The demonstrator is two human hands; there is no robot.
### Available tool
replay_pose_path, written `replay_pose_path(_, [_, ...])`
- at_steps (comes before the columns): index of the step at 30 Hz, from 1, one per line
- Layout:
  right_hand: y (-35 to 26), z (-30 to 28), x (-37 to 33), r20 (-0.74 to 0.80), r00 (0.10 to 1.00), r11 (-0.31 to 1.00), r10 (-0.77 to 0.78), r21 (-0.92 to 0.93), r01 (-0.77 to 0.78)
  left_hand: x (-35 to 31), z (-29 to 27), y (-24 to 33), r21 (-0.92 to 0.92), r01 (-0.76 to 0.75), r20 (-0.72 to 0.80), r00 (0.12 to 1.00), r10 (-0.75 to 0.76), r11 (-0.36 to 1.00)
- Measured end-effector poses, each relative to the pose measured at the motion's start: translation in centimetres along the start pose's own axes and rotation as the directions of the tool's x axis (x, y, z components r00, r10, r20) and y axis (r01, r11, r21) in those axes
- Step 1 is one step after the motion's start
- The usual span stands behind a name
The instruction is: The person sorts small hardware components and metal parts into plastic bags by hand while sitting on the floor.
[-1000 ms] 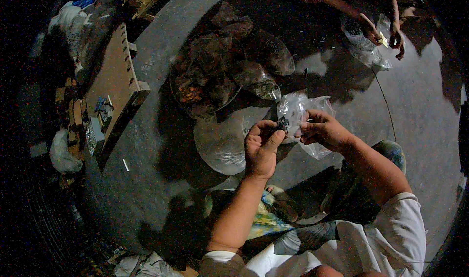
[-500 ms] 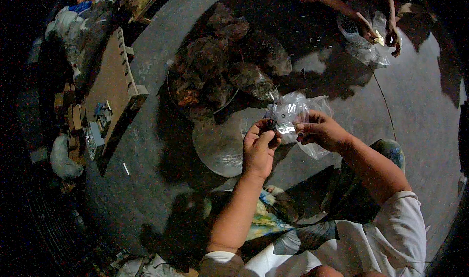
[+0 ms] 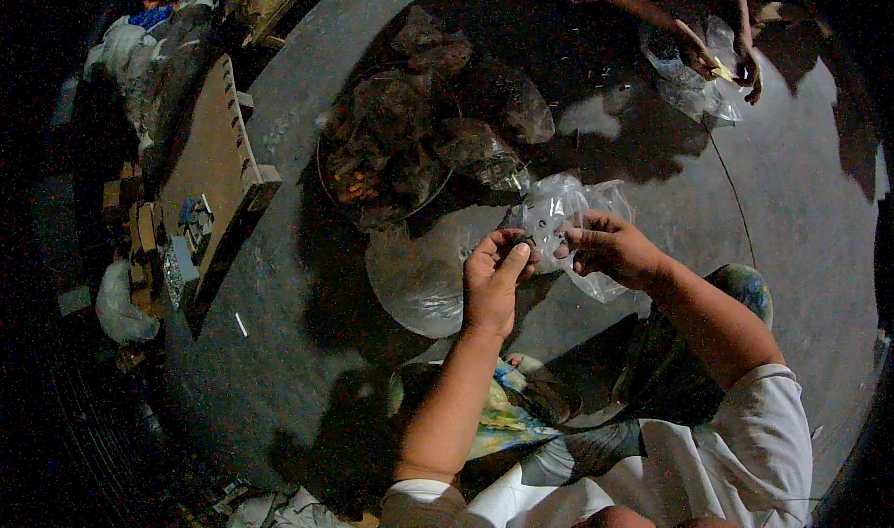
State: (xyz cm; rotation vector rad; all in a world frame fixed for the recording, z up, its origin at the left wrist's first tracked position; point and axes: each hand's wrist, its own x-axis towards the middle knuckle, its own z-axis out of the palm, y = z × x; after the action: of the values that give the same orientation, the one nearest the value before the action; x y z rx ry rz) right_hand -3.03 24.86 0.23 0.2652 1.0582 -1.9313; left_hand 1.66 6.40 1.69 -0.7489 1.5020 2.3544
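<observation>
The left hand (image 3: 492,291) pinched the bag (image 3: 557,197) — whether the right hand (image 3: 619,250), partly unclear against it, also gripped, I could not tell.

We can read no words, numbers or signs on anything here. On the clear plastic bag (image 3: 561,196) we see small dark spots, too blurred for us to tell whether they are print.

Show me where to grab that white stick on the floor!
Probably pinch the stick at its middle, across its long sides, coming from above and its right: it's thin and straight and lies along the floor, and the board is off to its left.
</observation>
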Motion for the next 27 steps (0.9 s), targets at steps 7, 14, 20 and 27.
replay_pose_path(7, [-0.6,0.1,-0.3,0.040,0.996,0.932,0.080,0.351,-0.089,0.0,-0.2,-0.4,0.158,-0.133,-0.010,0.991,0.136,0.979])
replay_pose_path(14, [0.6,-0.1,-0.4,0.047,0.997,0.995,-0.057,0.087,0.053,0.0,0.6,0.4,0.539,-0.687,0.276,0.690,0.669,0.487])
replay_pose_path(20, [1.6,-1.6,0.2,0.107,0.976,0.982,-0.189,0.015,0.189,0.1,-0.4,-0.6,0.014,-0.073,0.060,0.996,0.072,0.997])
replay_pose_path(27, [2.0,-2.2,0.2,0.087,0.984,0.970,-0.155,-0.176,0.168,0.1,-0.1,-1.5,0.112,-0.167,0.098,0.983,0.156,0.980])
